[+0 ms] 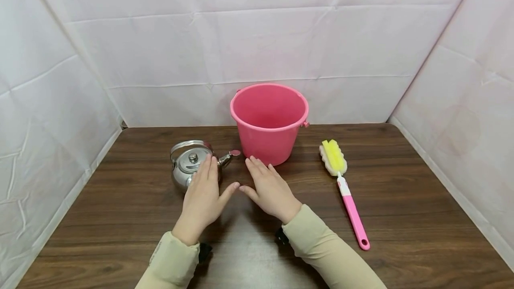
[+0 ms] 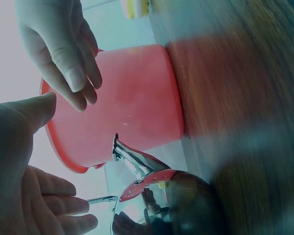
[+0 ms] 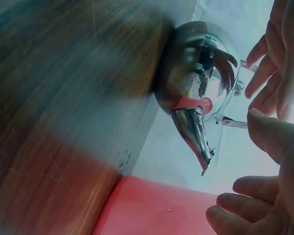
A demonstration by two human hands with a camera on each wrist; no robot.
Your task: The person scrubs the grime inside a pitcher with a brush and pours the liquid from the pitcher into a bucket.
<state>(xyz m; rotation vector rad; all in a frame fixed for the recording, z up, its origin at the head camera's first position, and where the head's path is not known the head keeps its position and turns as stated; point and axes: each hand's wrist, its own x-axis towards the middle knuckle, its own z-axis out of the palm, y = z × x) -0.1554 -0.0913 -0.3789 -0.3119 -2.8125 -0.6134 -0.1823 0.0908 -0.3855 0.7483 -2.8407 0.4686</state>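
Note:
My left hand (image 1: 202, 199) hovers with straight fingers over the near right side of a shiny steel kettle (image 1: 185, 174), hiding part of its body. The kettle's spout (image 1: 226, 158) points right, toward a pink bucket (image 1: 268, 142). In front of the bucket is my right hand (image 1: 273, 191), fingers extended and holding nothing. The thumb tips almost meet between the hands. In the left wrist view the kettle (image 2: 157, 205) stands below the fingers, its polished side mirroring the hands. The right wrist view shows the kettle (image 3: 196, 73) and the bucket (image 3: 157, 208) side by side.
To the right lies a brush (image 1: 351, 208) with a yellow and white sponge head (image 1: 333, 157) and a pink handle. Everything stands on a dark wooden table (image 1: 413, 217). White cloth walls (image 1: 168, 52) rise behind it and on both sides.

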